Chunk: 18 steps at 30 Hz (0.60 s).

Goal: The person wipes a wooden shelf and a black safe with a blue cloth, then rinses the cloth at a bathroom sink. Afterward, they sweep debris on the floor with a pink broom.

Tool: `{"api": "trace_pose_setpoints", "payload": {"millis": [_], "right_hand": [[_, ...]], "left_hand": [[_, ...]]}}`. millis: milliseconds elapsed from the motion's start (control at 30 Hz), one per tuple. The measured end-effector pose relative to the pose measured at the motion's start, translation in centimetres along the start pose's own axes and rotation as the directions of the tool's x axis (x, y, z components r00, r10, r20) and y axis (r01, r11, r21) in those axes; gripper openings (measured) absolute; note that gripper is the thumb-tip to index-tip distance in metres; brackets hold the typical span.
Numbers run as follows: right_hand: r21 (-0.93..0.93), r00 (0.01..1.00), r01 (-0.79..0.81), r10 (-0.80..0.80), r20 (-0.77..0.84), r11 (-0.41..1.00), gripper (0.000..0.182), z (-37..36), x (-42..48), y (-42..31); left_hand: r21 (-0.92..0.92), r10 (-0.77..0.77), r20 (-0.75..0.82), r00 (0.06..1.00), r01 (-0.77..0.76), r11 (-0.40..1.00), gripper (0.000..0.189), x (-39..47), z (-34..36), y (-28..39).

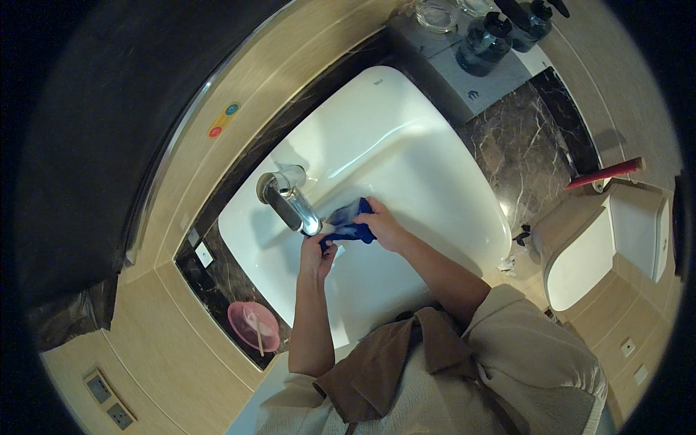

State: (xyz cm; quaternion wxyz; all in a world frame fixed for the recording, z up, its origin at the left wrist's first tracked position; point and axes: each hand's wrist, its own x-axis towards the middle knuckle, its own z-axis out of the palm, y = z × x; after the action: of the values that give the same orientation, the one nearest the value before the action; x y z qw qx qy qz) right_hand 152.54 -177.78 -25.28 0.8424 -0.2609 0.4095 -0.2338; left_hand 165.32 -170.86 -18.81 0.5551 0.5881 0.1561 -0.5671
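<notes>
A dark blue cloth [348, 232] is stretched between my two hands below the spout of a chrome faucet [296, 209], and whitish water or foam shows on it. My left hand [317, 254] grips the cloth's lower left end, close to the spout. The upper right part is held by my right hand [380, 224], thumb on top. Both hands are over the basin of a white ceramic sink [435, 179]. Part of the cloth is hidden behind my fingers and the spout.
A pink bowl [239, 321] with a stick-like item in it stands on the dark marble counter [505, 136], left of the sink. Dark pump bottles [484, 49] and a clear glass dish [436, 15] are on a grey ledge. A white toilet [582, 261] stands at the right.
</notes>
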Motion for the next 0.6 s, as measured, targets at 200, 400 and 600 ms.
{"api": "trace_pose_setpoints", "payload": {"millis": [200, 400, 600], "right_hand": [[0.185, 0.957, -0.289, 0.280, 0.070, 0.939, 0.026, -0.4, -0.6, 0.0], [0.149, 0.936, -0.341, 0.321, 0.146, 0.928, 0.026, 0.1, 0.0, 0.5], [0.125, 0.938, -0.258, 0.218, 0.268, 0.958, 0.033, 2.0, 0.7, -0.4]], "left_hand": [[0.096, 0.154, 0.019, 0.988, -0.156, 0.983, 0.026, -0.9, 1.3, 0.3], [0.423, 0.340, -0.021, 0.940, -0.300, 0.855, 0.024, -1.8, 2.5, 0.3], [0.630, 0.220, -0.074, 0.973, -0.125, 0.767, 0.027, -2.5, 1.7, 0.3]]}}
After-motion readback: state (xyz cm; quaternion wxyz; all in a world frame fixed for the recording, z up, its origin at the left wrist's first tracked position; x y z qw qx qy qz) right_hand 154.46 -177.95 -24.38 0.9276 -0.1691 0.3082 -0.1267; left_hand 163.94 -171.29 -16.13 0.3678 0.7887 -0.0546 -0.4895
